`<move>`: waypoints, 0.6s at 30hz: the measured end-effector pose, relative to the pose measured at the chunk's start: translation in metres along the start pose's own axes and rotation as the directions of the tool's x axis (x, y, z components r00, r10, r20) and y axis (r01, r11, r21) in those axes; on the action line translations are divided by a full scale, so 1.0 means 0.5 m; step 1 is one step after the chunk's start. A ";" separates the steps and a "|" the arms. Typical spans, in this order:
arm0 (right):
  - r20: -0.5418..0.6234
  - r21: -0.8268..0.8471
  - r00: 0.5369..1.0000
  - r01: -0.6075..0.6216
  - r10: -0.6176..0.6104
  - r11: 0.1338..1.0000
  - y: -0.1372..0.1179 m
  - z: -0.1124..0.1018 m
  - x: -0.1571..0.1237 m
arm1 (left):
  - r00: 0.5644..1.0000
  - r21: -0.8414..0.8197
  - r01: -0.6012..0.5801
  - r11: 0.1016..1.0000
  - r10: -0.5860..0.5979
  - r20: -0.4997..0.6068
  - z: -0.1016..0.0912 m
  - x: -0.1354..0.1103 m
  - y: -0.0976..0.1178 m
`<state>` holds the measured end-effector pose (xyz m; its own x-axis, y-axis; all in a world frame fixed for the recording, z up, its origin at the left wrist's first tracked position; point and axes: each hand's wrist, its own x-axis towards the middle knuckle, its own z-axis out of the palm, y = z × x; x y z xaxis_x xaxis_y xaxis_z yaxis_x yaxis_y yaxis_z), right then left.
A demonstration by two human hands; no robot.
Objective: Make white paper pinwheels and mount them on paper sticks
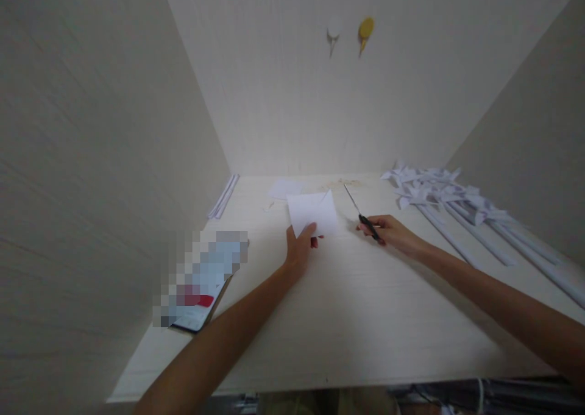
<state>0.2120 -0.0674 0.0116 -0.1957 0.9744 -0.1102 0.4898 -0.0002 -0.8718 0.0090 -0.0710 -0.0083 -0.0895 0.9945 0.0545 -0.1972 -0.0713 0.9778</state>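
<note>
My left hand [301, 248] pinches a square sheet of white paper [311, 209] by its near edge, thumb on top and fingers beneath. A short slit runs in from the sheet's top right corner. To the right, my right hand [388, 231] grips a pair of scissors [367, 222] by the black handles. Their thin metal blades point up and left and look closed, apart from the paper. Behind the held sheet, another white piece of paper [285, 188] lies on the table.
White paper pinwheels [429, 186] on paper sticks are heaped at the right. A phone [208, 284], partly blurred out, lies at the left. Folded white paper strips [223, 197] rest by the left wall. Two hooks, one yellow [366, 28], are on the back wall. Panels enclose three sides.
</note>
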 end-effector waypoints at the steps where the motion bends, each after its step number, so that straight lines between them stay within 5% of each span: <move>1: -0.030 -0.097 0.999 0.021 -0.023 0.995 -0.009 -0.012 0.021 | 1.000 -0.001 0.004 1.000 -0.004 -0.005 0.000 0.000 0.001; 3: -0.091 -0.397 0.995 -0.008 -0.031 0.918 -0.025 -0.038 0.068 | 1.000 -0.010 0.009 1.000 -0.009 -0.012 -0.001 0.000 0.002; 7: -0.237 -0.562 0.971 -0.119 -0.022 0.818 -0.035 -0.072 0.153 | 1.000 -0.034 0.013 0.999 -0.014 -0.013 -0.002 0.000 0.002; 11: -0.364 -0.627 0.931 -0.233 -0.015 0.743 -0.020 -0.071 0.199 | 1.000 -0.044 0.020 0.999 -0.021 -0.018 -0.004 -0.001 0.002; 18: -0.379 -0.627 0.924 -0.300 0.056 0.719 -0.001 -0.048 0.230 | 1.000 -0.060 0.018 0.998 -0.018 -0.006 -0.009 -0.002 -0.001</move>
<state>0.2096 0.0502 0.0107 0.1680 0.9853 0.0304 0.9435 -0.1518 -0.2947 0.0048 -0.0721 -0.0095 -0.0920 0.9951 0.0353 -0.2571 -0.0579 0.9647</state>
